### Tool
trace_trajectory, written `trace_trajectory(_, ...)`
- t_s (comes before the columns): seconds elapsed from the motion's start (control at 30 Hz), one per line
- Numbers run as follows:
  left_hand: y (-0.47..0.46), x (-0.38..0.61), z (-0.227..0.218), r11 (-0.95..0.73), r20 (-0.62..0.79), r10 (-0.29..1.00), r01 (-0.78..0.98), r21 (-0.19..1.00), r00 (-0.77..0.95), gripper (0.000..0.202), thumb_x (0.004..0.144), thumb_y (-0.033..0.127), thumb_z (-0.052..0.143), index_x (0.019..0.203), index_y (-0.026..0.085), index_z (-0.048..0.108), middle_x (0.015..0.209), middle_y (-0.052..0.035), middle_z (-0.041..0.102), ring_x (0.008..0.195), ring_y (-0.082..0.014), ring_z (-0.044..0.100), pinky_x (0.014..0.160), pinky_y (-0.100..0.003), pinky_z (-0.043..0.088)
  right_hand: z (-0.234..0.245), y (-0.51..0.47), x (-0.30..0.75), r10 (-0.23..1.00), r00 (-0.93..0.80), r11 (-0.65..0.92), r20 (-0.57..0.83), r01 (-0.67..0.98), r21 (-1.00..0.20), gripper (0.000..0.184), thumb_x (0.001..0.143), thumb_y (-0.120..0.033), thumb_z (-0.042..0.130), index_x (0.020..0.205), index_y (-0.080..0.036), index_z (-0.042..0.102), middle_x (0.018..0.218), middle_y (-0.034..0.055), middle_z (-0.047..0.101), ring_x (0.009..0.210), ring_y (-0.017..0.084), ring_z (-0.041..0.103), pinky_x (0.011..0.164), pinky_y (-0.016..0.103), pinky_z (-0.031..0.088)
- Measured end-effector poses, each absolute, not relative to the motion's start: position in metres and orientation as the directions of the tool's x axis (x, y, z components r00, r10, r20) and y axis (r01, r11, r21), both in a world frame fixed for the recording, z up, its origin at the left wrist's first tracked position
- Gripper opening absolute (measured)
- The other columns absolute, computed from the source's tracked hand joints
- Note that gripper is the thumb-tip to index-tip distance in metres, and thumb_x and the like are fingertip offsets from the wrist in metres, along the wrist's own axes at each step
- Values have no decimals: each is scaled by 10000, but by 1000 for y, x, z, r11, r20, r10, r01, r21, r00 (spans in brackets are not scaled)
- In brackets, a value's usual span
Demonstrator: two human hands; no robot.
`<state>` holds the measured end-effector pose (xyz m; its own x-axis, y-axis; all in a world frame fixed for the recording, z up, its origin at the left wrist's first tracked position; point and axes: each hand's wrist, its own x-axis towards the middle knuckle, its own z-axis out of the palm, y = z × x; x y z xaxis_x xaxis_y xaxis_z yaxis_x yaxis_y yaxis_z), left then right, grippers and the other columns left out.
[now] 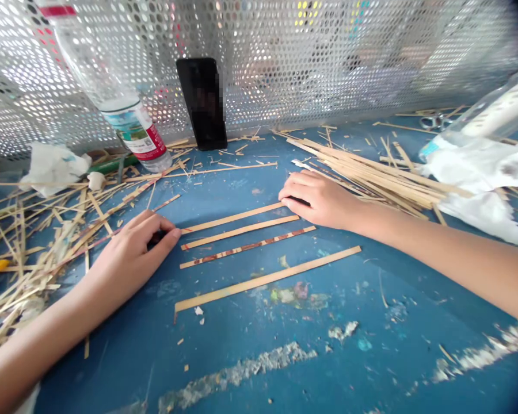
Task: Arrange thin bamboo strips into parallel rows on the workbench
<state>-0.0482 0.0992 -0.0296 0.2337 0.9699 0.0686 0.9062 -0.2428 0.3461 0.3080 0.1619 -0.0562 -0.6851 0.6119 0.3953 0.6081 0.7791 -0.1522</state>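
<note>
On the blue tabletop, flat pale bamboo strips lie roughly parallel, slanting up to the right. My left hand (132,247) pinches the left end of the farthest bamboo strip (233,218), thumb and fingers together. At the other end of that strip, my right hand (314,198) has its fingertips closed on the tip, partly hiding it. Just nearer lies a second pale strip (242,232), its right end close below my right hand. A brown-mottled strip (248,246) follows. Nearest to me is a longer, wider strip (267,279), apart from both hands.
A bundle of bamboo strips (366,169) lies behind my right forearm, beside crumpled tissue (487,167). Scrap slivers (21,236) pile up at left near a plastic bottle (133,126). A black phone (202,103) leans on the perforated metal screen (285,69).
</note>
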Motion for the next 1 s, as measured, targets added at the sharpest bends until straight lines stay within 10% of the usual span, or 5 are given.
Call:
trace_trajectory(0.37, 97, -52, -35, -236, 118, 970, 934, 267, 212, 390, 927, 525, 427, 1180, 283, 598, 1005, -25, 601, 833, -198, 597, 775, -314, 488, -55, 163, 311, 596, -698, 802, 398, 544, -246, 140, 931, -246, 517, 919, -176, 637, 955, 85, 638, 895, 208, 571, 853, 361, 427)
trace_trajectory(1.0, 92, -51, -34, -347, 155, 936, 907, 239, 317, 338, 968, 502, 396, 1072, 250, 596, 1089, -56, 608, 1047, -251, 588, 923, -381, 452, -52, 161, 310, 560, -731, 828, 390, 475, -298, 118, 924, -243, 520, 917, -182, 621, 957, 72, 616, 915, 191, 556, 879, 355, 431)
